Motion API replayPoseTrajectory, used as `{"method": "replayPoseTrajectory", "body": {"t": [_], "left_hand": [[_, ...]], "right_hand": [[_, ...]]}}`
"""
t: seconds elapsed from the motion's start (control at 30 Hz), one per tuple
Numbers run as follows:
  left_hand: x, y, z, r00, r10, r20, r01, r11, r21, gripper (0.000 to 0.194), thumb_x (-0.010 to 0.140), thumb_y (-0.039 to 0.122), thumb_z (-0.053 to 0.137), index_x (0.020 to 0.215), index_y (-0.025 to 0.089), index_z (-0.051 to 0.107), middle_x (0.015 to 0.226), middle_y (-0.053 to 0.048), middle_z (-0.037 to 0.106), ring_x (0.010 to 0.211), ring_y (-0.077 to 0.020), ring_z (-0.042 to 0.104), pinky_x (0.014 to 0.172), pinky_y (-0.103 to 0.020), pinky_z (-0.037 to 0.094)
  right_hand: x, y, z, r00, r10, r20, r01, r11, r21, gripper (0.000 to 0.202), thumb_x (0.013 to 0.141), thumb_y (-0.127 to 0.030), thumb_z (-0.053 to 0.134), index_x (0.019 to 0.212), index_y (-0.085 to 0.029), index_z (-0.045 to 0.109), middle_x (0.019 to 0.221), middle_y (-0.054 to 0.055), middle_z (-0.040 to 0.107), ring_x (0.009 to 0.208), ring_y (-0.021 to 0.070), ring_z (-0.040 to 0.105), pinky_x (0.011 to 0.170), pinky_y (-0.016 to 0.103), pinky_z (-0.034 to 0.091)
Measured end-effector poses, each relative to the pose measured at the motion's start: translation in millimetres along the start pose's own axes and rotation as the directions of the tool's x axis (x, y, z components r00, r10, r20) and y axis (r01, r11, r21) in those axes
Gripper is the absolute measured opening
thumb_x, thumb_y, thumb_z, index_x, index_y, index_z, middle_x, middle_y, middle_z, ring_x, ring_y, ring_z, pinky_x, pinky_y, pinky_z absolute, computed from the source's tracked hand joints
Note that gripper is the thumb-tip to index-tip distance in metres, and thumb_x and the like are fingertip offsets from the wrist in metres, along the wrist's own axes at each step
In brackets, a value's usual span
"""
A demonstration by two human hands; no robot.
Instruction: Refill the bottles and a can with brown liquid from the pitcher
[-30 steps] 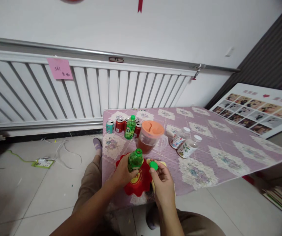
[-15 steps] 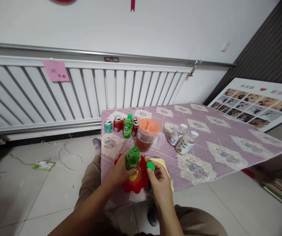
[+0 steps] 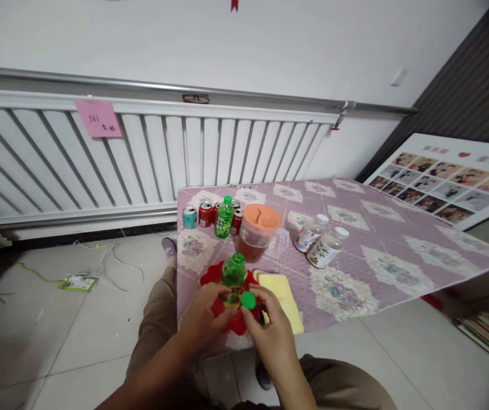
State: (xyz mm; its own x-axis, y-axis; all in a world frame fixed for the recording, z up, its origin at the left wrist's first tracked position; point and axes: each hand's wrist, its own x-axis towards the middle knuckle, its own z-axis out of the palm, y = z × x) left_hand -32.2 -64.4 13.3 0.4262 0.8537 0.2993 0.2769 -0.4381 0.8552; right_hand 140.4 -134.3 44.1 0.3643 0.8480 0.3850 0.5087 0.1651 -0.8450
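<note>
An uncapped green plastic bottle stands upright on a red scalloped mat. My left hand is closed around the lower part of the bottle, its thumb and fingers on the label. Between the thumb and fingers of my right hand is a green bottle cap, just right of the bottle and apart from its mouth. Behind the bottle is a clear pitcher of brown liquid with an orange lid. A yellow cloth lies beside my right hand, partly covered by it.
At the back left stand a capped green bottle, a teal can and several red cans. Two white-capped bottles stand to the right on the patterned tablecloth. A white radiator runs behind the table.
My left hand has slid lower on the green bottle, which sits slightly lower on the mat. My right hand has moved left and down with the cap, closer to the bottle.
</note>
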Motion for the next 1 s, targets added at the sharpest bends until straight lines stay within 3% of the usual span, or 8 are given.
{"method": "replayPoseTrajectory", "body": {"t": [0.2,0.3,0.43,0.53,0.67,0.83,1.0], "left_hand": [[-10,7,-4.2,0.983,-0.126,0.131,0.14,0.985,-0.105,0.038,0.082,0.03,0.073,0.117,0.018,0.067,0.106,-0.008,0.071,0.097,-0.0244,0.067,0.09,-0.038,0.052],[-11,8,-11.9,0.963,-0.183,0.196,0.206,0.973,-0.103,0.041,0.078,0.028,0.075,0.116,0.017,0.067,0.106,-0.008,0.071,0.097,-0.0239,0.066,0.088,-0.036,0.05],[-11,12,-21.1,0.939,-0.259,0.227,0.271,0.962,-0.023,0.029,0.075,0.023,0.073,0.103,0.016,0.07,0.098,-0.006,0.071,0.091,-0.0221,0.063,0.083,-0.034,0.046],[-11,12,-25.5,0.925,-0.29,0.246,0.309,0.95,-0.039,0.024,0.074,0.02,0.069,0.097,0.015,0.07,0.092,-0.005,0.07,0.086,-0.0205,0.061,0.08,-0.033,0.044],[-13,1,-30.0,0.903,-0.308,0.3,0.383,0.894,-0.233,0.028,0.075,0.022,0.067,0.101,0.015,0.071,0.093,-0.004,0.07,0.086,-0.0195,0.061,0.079,-0.031,0.046],[-14,-18,-33.9,0.897,-0.261,0.357,0.425,0.733,-0.532,0.04,0.077,0.037,0.078,0.111,0.016,0.071,0.109,-0.008,0.072,0.103,-0.0232,0.064,0.094,-0.035,0.049],[-17,-31,-37.3,0.881,-0.24,0.407,0.452,0.68,-0.577,0.057,0.072,0.052,0.088,0.115,0.017,0.074,0.112,-0.008,0.073,0.103,-0.0234,0.065,0.094,-0.035,0.049]], "right_hand": [[-9,2,7,0.965,-0.178,0.192,0.218,0.952,-0.213,0.036,0.08,-0.012,0.063,0.114,-0.019,0.072,0.115,0.012,0.078,0.11,0.0275,0.075,0.097,0.044,0.062],[-13,1,16,0.937,-0.176,0.302,0.259,0.93,-0.261,0.044,0.075,-0.004,0.06,0.115,-0.018,0.072,0.118,0.014,0.077,0.112,0.029,0.074,0.097,0.045,0.062],[-18,-5,28,0.899,-0.158,0.408,0.287,0.917,-0.277,0.055,0.067,0.003,0.055,0.116,-0.016,0.072,0.122,0.016,0.076,0.115,0.0299,0.073,0.1,0.047,0.062],[-20,-5,35,0.89,-0.16,0.427,0.301,0.909,-0.289,0.057,0.067,0.004,0.054,0.117,-0.016,0.073,0.123,0.016,0.076,0.115,0.03,0.073,0.1,0.047,0.062],[-22,-1,40,0.894,-0.18,0.411,0.303,0.918,-0.257,0.056,0.073,0.001,0.059,0.124,-0.017,0.071,0.124,0.016,0.075,0.116,0.0298,0.073,0.1,0.047,0.062],[-21,1,42,0.899,-0.218,0.38,0.319,0.921,-0.225,0.049,0.08,-0.005,0.064,0.127,-0.018,0.069,0.126,0.016,0.075,0.118,0.0293,0.073,0.1,0.046,0.062],[-19,1,45,0.892,-0.212,0.399,0.319,0.921,-0.225,0.045,0.079,-0.004,0.065,0.122,-0.017,0.072,0.123,0.015,0.076,0.114,0.0281,0.074,0.098,0.043,0.063]]}}
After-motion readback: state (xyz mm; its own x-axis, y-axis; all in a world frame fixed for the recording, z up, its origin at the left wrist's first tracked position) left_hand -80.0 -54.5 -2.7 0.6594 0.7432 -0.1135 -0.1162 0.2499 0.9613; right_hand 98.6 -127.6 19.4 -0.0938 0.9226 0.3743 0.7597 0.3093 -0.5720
